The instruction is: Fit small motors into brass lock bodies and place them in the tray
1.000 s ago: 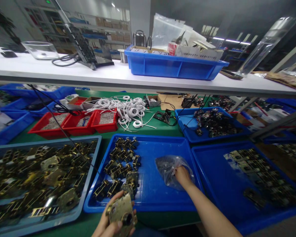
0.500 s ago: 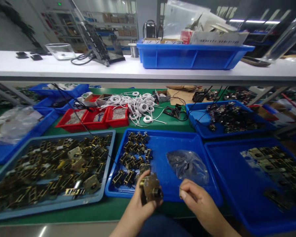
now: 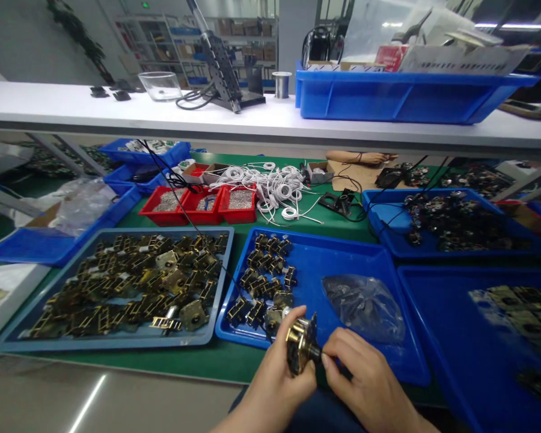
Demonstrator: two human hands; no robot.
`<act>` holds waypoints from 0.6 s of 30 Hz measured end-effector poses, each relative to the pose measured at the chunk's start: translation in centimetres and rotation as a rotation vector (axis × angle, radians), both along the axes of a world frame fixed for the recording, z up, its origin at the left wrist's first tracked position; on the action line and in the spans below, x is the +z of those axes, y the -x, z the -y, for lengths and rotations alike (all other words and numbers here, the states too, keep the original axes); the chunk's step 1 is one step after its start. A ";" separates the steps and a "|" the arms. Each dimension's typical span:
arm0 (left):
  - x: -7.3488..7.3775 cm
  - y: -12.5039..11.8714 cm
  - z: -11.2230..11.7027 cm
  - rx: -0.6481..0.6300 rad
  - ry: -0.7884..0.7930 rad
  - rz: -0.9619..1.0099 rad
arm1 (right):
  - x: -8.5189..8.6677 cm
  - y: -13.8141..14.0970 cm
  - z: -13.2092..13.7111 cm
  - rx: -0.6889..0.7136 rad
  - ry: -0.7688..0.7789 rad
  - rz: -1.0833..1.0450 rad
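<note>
My left hand [image 3: 285, 376] grips a brass-coloured metal assembly [image 3: 298, 343] with a black shaft pointing right. The fingers of my right hand [image 3: 365, 373] are pinched together at the end of that shaft; whatever lies between the fingertips is hidden. Behind my hands is a blue tray [image 3: 306, 252] with rows of similar brass-and-black assemblies [image 3: 265, 264] along its left side. On its right side lies a clear plastic bag [image 3: 365, 307] with dark small parts inside.
A grey-blue tray [image 3: 112, 344] at left is heaped with metal assemblies. Another blue tray [image 3: 446, 319] stands at right. Red bins [image 3: 198, 207] and coiled white cables [image 3: 282, 186] lie behind. A shelf [image 3: 117, 123] crosses above. A co-worker's hand [image 3: 374, 157] shows at the back.
My right hand has moved in from the side to meet the assembly's shaft. The assembly has been turned so the shaft points right. The view has shifted left.
</note>
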State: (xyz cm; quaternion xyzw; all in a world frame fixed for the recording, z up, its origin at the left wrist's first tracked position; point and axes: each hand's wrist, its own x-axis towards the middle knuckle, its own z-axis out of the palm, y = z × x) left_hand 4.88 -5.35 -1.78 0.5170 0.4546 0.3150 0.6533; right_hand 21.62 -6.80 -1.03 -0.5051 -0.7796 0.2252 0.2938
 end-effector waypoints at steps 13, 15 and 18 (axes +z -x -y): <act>-1.2 0.0 -0.1 -0.046 0.027 0.082 | -1.2 -1.3 -0.9 -0.028 0.744 -0.490; -1.9 -0.1 0.0 -0.066 0.009 0.058 | -1.9 -0.6 -0.3 -0.054 0.772 -0.565; -3.2 -0.1 -0.1 -0.075 0.034 0.033 | -4.3 0.5 -0.1 -0.154 0.764 -0.665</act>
